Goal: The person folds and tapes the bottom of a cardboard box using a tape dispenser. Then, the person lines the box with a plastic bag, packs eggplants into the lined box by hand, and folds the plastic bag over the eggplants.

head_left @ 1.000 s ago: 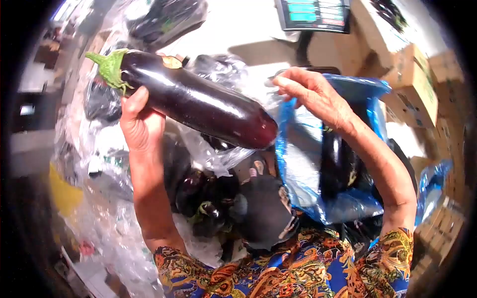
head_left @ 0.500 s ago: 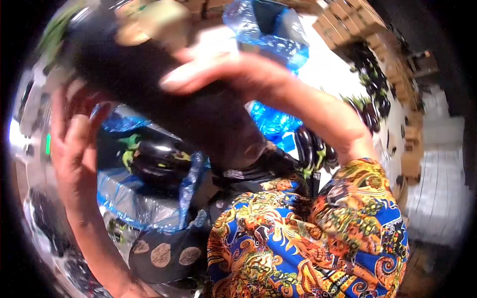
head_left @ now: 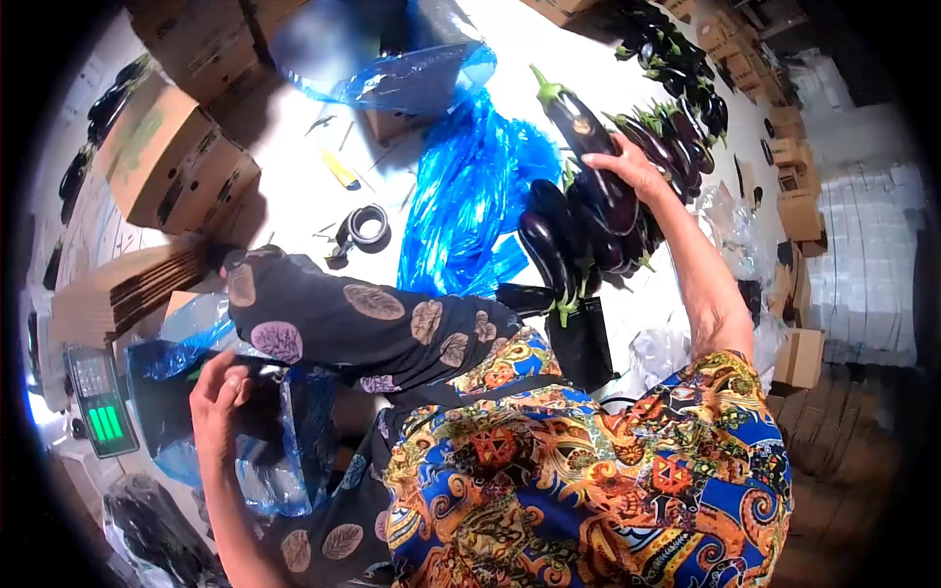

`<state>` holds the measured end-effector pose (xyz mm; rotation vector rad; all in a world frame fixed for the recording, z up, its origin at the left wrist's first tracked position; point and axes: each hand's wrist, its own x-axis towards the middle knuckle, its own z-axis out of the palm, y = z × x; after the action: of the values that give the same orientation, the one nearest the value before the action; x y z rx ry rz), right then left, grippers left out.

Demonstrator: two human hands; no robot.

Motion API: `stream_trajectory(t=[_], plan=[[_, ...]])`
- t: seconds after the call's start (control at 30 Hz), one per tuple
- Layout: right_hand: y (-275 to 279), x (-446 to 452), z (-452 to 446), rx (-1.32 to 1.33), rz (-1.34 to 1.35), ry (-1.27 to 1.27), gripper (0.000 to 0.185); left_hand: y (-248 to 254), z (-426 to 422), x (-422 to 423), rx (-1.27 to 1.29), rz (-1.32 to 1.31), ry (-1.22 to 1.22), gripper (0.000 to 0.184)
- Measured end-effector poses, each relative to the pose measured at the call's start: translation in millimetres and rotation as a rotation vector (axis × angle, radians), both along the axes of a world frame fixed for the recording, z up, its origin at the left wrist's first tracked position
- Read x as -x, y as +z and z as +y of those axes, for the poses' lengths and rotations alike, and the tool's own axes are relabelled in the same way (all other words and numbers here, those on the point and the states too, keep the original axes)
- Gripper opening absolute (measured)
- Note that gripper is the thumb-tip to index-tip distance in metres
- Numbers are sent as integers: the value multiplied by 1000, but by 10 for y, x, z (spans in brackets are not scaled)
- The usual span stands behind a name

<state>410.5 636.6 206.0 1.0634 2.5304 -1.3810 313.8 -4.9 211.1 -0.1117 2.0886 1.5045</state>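
Note:
My right hand (head_left: pixel 627 169) is wrapped round the lower body of a long dark eggplant (head_left: pixel 567 116), its green stem pointing up and away. The eggplant is over a pile of eggplants (head_left: pixel 544 240) on the white surface. At the lower left, my left hand (head_left: pixel 218 397) has its fingers curled in beside an open blue plastic bag (head_left: pixel 279 475). Whether those fingers hold any of the bag's film does not show. The inside of the bag is dark.
Crumpled blue film (head_left: pixel 461 196) lies in the middle. A tape roll (head_left: pixel 368 227) and a yellow-handled tool (head_left: pixel 340 170) are left of it. Cardboard boxes (head_left: pixel 172 162) stand at upper left, with a lit green display (head_left: pixel 105 423) below. A patterned trouser leg (head_left: pixel 372 309) crosses the middle.
The large dark shape held close to the camera is gone from there. My right hand has moved out to the eggplant pile. My left hand has lowered beside the bag, its fingers more curled.

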Motion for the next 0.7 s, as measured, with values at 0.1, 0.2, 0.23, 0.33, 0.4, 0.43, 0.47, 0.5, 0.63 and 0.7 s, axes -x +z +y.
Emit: stream_trajectory(t=[0.1,0.2,0.23,0.33,0.4,0.43,0.47,0.5,0.63,0.7], plan=[[-467,-389,624,-382,-109,-5,90,-143,-111,-10,70,43,29,41],[-537,-687,827,-576,-236,-47,91,-274,-201,-2,62,37,43,40],[-584,-780,885,-738,-237,-6,94,-270,-200,3,76,30,24,39],[-782,-993,979,-781,-247,-53,88,-344,-257,-1,88,21,21,42],[-953,-1036,973,-814,-333,-78,80,-371,-274,0,99,18,-3,44],[-1099,-1071,1016,-827,-364,-56,79,-383,-300,6,106,20,-14,45],[-1216,-1095,1027,-808,-378,-69,78,-391,-313,-1,127,29,-13,44],[-1284,-1113,1083,-777,-381,-107,78,-375,-326,-19,157,44,-35,44],[-1506,-1198,1325,-733,-320,-154,73,-271,-248,-68,177,55,-40,42],[-1570,-1163,1408,-701,-270,-116,69,-246,-275,-78,187,48,-52,42]])
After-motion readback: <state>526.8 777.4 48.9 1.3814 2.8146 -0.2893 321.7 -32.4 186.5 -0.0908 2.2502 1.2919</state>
